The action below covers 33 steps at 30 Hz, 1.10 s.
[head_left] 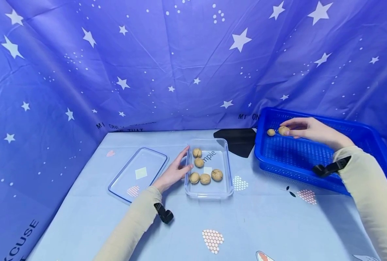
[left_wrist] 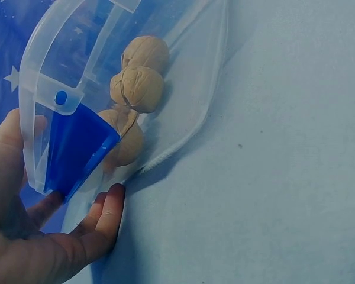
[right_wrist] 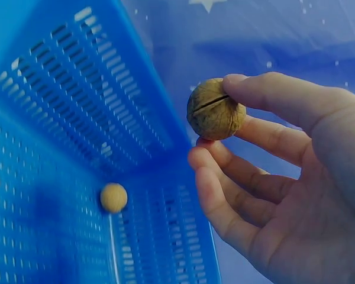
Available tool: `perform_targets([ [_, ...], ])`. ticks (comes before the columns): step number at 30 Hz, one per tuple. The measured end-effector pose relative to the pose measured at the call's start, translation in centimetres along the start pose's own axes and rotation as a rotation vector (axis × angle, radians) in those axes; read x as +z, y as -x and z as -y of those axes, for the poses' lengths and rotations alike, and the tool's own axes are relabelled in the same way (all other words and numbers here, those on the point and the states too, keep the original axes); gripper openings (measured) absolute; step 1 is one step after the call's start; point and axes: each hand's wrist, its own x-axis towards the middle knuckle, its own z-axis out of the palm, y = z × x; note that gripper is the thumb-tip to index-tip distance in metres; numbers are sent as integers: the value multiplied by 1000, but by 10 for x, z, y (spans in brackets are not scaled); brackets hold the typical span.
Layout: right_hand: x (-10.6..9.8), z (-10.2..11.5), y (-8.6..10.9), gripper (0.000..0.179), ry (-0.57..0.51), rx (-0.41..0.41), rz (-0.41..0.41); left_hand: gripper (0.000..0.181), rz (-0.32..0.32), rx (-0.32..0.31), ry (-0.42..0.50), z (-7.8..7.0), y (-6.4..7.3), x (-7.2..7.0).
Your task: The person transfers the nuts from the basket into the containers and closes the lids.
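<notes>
My right hand (head_left: 311, 130) pinches a walnut (right_wrist: 216, 109) between thumb and fingers, above the far left part of a blue plastic basket (head_left: 298, 172). Another walnut (right_wrist: 113, 197) lies in the basket's corner, below the hand. At the middle of the table stands a clear plastic container (head_left: 226, 188) without its lid. Several walnuts (head_left: 205, 178) lie in it, in two groups along its left and near sides. My left hand (head_left: 173, 172) holds the container's left side, thumb at the rim and fingers along the wall.
A clear lid with a blue seal (head_left: 141, 157) lies flat on the table left of the container. The pale blue patterned tablecloth (head_left: 245, 221) has a black printed patch (head_left: 236, 139) between container and basket. A purple-blue starry curtain (head_left: 193, 54) closes off the back and left.
</notes>
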Motion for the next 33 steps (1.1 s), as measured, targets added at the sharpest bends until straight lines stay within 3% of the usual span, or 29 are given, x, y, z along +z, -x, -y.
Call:
perform_targets([
  [8,15,20,-3,46,6,-28,12,72,14,12,12,-26,12,2],
  [14,29,30,-5,42,-3,-102,38,70,-3,21,1,-30,15,4],
  [18,40,35,-6,40,-25,-123,49,72,14,4,2,-27,13,3],
  [25,59,44,-11,38,-86,-167,76,74,6,-1,9,-3,2,0],
  [33,75,55,-16,39,-116,-204,105,73,-5,-10,13,0,1,0],
])
